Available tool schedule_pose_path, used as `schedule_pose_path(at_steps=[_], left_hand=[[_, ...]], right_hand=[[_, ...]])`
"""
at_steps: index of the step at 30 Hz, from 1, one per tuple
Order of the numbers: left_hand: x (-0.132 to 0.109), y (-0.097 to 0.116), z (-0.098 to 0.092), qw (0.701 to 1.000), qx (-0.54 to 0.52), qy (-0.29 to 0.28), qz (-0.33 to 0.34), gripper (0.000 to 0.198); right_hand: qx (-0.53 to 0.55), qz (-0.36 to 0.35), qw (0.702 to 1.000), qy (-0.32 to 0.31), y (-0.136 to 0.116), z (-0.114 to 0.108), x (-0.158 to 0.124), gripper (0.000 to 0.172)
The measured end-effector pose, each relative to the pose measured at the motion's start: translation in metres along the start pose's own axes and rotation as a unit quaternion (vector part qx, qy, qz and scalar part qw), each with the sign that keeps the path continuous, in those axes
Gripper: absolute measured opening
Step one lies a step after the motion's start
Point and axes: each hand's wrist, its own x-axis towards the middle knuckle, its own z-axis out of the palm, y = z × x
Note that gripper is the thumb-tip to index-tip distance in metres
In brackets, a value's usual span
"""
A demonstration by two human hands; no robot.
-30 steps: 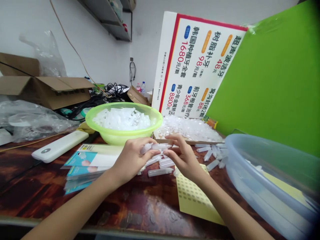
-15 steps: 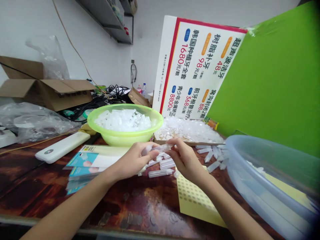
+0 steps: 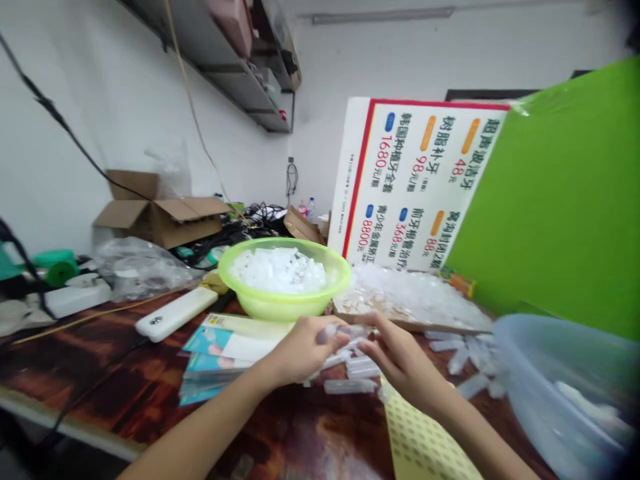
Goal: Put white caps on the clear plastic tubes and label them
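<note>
My left hand [image 3: 311, 348] is closed round a clear plastic tube [image 3: 345, 331] near the middle of the view. The fingers of my right hand [image 3: 395, 350] are bent at the tube's right end; whether they pinch it or a small part there is too blurred to tell. Below both hands, several clear tubes [image 3: 351, 386] lie on the dark table. A yellow sheet with rows of round dots [image 3: 420, 437] lies partly under my right forearm. Blue and white printed packets [image 3: 210, 360] are stacked left of my left hand.
Behind my hands stands a green bowl [image 3: 285, 307] of clear parts, beside a carton tray [image 3: 400, 322] heaped with more. A blue tub [image 3: 530, 387] is at right, a white device [image 3: 175, 315] at left. Loose tubes [image 3: 467, 360] lie near the tub.
The view has swung left and up, so things appear lower and farther right. Both hands remain close together around the tube.
</note>
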Motion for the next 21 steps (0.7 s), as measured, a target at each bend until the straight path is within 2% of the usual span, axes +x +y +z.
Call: schedule_pose_path(at_steps=[2, 5, 8, 10, 13, 16, 18, 21], left_hand=[[0.001, -0.004, -0.002, 0.998, -0.038, -0.045, -0.007, 0.035], [0.0, -0.006, -0.008, 0.996, -0.047, -0.078, -0.01, 0.038], [-0.004, -0.001, -0.013, 0.995, -0.043, -0.092, -0.008, 0.037], [-0.006, 0.004, -0.014, 0.995, -0.022, -0.094, 0.011, 0.035], [-0.009, 0.007, -0.009, 0.994, 0.032, -0.074, 0.079, 0.032], [-0.011, 0.005, 0.005, 0.977, 0.146, 0.019, 0.155, 0.031], [-0.012, 0.003, 0.016, 0.946, 0.246, 0.08, 0.193, 0.031], [-0.014, 0.003, 0.027, 0.884, 0.377, 0.136, 0.239, 0.033]], right_hand=[[-0.032, -0.042, 0.999, 0.001, 0.004, -0.005, 0.0, 0.012], [-0.048, -0.094, 0.994, 0.018, 0.008, -0.004, -0.001, 0.01], [-0.021, -0.114, 0.992, 0.057, 0.002, 0.003, -0.004, 0.022], [0.015, -0.097, 0.99, 0.101, -0.004, 0.011, -0.006, 0.032], [0.093, -0.02, 0.984, 0.148, -0.01, 0.024, -0.007, 0.04], [0.229, 0.095, 0.957, 0.147, -0.007, 0.033, -0.007, 0.048], [0.325, 0.171, 0.921, 0.133, -0.005, 0.036, -0.006, 0.053], [0.419, 0.258, 0.863, 0.113, -0.009, 0.037, -0.005, 0.055]])
